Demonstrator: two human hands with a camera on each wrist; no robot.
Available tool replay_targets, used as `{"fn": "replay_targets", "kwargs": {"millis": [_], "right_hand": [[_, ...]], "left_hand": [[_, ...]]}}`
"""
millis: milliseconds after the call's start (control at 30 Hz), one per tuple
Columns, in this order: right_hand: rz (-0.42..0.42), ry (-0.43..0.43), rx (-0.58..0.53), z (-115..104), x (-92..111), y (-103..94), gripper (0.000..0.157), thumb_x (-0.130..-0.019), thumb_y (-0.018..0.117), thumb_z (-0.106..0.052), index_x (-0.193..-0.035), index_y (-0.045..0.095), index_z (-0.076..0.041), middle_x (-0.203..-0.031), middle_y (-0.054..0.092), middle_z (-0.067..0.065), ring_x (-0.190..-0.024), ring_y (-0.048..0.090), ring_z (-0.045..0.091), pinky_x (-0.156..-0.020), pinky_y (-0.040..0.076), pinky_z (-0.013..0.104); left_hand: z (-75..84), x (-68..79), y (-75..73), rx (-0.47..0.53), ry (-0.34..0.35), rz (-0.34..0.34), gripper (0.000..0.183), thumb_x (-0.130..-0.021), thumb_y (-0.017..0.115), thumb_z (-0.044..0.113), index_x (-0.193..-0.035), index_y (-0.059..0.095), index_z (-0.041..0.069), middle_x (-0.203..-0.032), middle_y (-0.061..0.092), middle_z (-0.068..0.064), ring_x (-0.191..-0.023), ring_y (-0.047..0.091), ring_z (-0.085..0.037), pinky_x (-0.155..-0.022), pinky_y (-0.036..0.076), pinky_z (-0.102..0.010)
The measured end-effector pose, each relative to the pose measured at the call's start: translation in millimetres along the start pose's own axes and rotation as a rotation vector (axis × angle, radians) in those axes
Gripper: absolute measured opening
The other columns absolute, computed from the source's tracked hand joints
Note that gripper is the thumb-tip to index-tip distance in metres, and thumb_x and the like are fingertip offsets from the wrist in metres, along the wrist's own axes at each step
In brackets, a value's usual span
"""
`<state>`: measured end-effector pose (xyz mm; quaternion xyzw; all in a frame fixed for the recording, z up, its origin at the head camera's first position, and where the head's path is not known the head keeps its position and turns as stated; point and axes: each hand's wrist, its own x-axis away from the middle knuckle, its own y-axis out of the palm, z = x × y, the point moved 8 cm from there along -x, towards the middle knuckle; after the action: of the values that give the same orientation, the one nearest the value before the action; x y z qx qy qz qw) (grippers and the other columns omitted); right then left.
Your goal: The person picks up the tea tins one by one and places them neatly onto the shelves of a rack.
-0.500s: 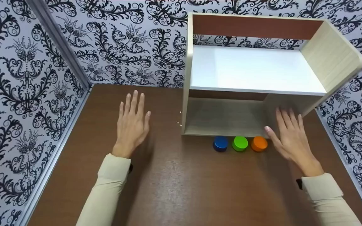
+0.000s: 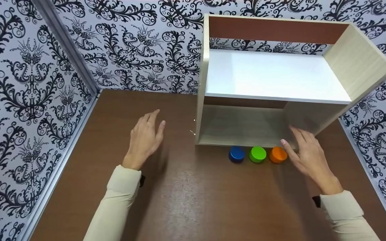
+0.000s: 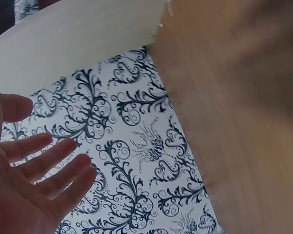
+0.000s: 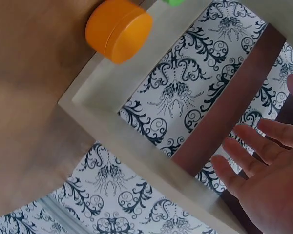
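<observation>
My left hand [image 2: 143, 139] hovers over the brown table left of the shelf unit, its fingers loosely bent and holding nothing. At the shelf's front right corner is my right hand [image 2: 308, 154], relaxed and without anything in its grasp. The orange round container [image 2: 278, 155] is the nearest thing to it, just left of the thumb. Beside that stand a green round container [image 2: 257, 154] and a blue one [image 2: 237, 154], in a row along the shelf's front edge. In the right wrist view the orange container [image 4: 118, 30] shows a lid seam.
A two-level shelf unit [image 2: 276, 75] with a white middle board and pale wooden sides stands against the back wall. Patterned black-and-white panels [image 2: 22, 110] enclose the brown table [image 2: 193, 201] at the back and both sides.
Both hands have gone from flat, extended fingers to looser, bent ones. The right hand has drawn slightly back toward the person. The containers stay in their row.
</observation>
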<state>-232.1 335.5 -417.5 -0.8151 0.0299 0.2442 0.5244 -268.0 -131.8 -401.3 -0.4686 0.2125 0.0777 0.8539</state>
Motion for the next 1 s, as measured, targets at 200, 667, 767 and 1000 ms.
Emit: {"fn": "replay_targets", "kwargs": {"millis": [200, 667, 767, 1000], "right_hand": [[-0.038, 0.058, -0.065, -7.7, 7.8, 10.0, 0.053, -0.099, 0.067, -0.027, -0.141, 0.053, 0.004, -0.131, 0.056, 0.027, -0.119, 0.049, 0.046, -0.098, 0.043, 0.070], [-0.026, 0.083, -0.190, -30.0, 16.6, 30.5, 0.049, -0.096, 0.072, -0.020, -0.139, 0.057, -0.003, -0.117, 0.062, 0.019, -0.106, 0.056, 0.035, -0.089, 0.052, 0.053], [-0.013, 0.074, -0.202, -35.0, 18.0, 32.5, 0.049, -0.094, 0.074, -0.018, -0.140, 0.058, -0.006, -0.116, 0.063, 0.018, -0.105, 0.057, 0.033, -0.086, 0.052, 0.047], [0.002, 0.056, -0.247, -47.5, 22.4, 36.2, 0.051, -0.093, 0.076, -0.015, -0.140, 0.059, -0.009, -0.116, 0.065, 0.010, -0.104, 0.059, 0.028, -0.089, 0.046, 0.028]], "left_hand": [[13.9, -10.4, -6.3, 0.186, -0.024, 0.005, 0.048, -0.104, 0.057, 0.028, -0.145, 0.053, 0.003, -0.135, 0.061, -0.018, -0.125, 0.056, -0.036, -0.108, 0.048, -0.051], [85.6, -55.8, -42.4, 0.459, 0.224, 0.145, 0.058, -0.102, 0.060, 0.024, -0.152, 0.041, 0.000, -0.152, 0.046, -0.018, -0.140, 0.043, -0.027, -0.122, 0.030, -0.032], [98.1, -64.9, -48.7, 0.493, 0.254, 0.150, 0.061, -0.102, 0.061, 0.025, -0.153, 0.039, 0.001, -0.151, 0.047, -0.018, -0.136, 0.045, -0.024, -0.120, 0.034, -0.032], [119.0, -81.7, -55.7, 0.565, 0.279, 0.117, 0.065, -0.100, 0.063, 0.029, -0.155, 0.038, 0.005, -0.151, 0.047, -0.013, -0.128, 0.048, -0.020, -0.109, 0.044, -0.029]]}}
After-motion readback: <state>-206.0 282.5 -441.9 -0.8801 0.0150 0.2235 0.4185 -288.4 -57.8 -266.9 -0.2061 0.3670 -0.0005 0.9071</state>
